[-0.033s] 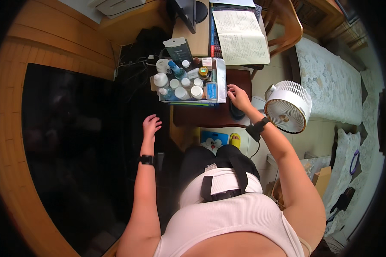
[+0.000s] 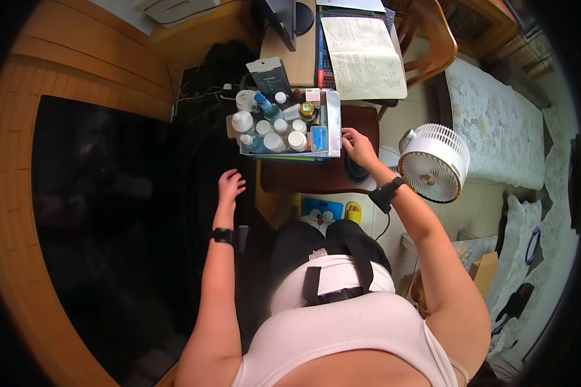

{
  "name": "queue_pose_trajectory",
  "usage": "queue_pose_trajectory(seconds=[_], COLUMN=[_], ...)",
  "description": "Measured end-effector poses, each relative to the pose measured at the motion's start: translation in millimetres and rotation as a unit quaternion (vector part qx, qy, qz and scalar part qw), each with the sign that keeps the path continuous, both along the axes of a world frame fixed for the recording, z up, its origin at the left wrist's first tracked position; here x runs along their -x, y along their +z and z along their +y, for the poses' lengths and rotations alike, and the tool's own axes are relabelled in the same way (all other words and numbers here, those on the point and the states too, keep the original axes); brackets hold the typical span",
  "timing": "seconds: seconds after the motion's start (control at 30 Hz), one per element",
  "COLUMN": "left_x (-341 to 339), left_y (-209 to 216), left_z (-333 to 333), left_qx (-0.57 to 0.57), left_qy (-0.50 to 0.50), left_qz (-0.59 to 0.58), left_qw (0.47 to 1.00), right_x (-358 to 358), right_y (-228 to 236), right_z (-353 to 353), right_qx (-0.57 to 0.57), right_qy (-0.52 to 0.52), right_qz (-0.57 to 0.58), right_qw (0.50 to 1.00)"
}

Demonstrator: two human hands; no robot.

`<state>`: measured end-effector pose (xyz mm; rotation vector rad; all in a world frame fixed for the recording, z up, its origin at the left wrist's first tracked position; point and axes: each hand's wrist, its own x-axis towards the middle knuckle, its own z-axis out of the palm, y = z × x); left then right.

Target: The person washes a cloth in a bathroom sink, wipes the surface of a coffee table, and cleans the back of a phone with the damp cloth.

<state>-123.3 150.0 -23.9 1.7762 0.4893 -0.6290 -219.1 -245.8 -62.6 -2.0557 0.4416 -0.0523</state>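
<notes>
A box [image 2: 334, 122] full of white bottles [image 2: 274, 142] and small packages rests on the brown seat [image 2: 290, 177] in front of me. My right hand [image 2: 360, 148] is at the box's right side, its fingers slightly bent and apart. The fingertips are very close to the box wall; whether they touch it I cannot tell. Nothing shows in that hand. Over the dark area left of the seat, my left hand [image 2: 231, 186] hangs in the air, empty, with its fingers spread. Inside the box are also a blue-capped bottle [image 2: 268, 106], a gold-lidded jar [image 2: 308, 111] and a blue packet [image 2: 319, 138].
Behind the box stand a dark upright carton [image 2: 270, 76] and a desk holding an open notebook [image 2: 365, 58] and a monitor [image 2: 279, 22]. A white fan [image 2: 434, 161] stands right of my right forearm. A large black panel [image 2: 103, 238] lies left; yellow slippers [image 2: 353, 211] are below.
My left hand has shifted very slightly to the right and away from me. The right hand and the box look unchanged.
</notes>
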Motion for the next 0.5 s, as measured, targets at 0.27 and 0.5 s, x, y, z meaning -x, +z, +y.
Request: queue_pose_trajectory(seconds=[0.27, 0.5], left_x=[-69, -81], left_y=[-100, -99], left_z=[-36, -40], left_qx=[-0.195, -0.178], left_qy=[-0.017, -0.050], left_qz=[-0.059, -0.035], left_qw=[0.979, 0.982], right_x=[-46, -83], right_y=[-36, -24], right_z=[13, 19], right_qx=[-0.063, -0.015], right_qy=[-0.052, -0.065], right_qz=[0.063, 0.167], right_qw=[0.995, 0.984])
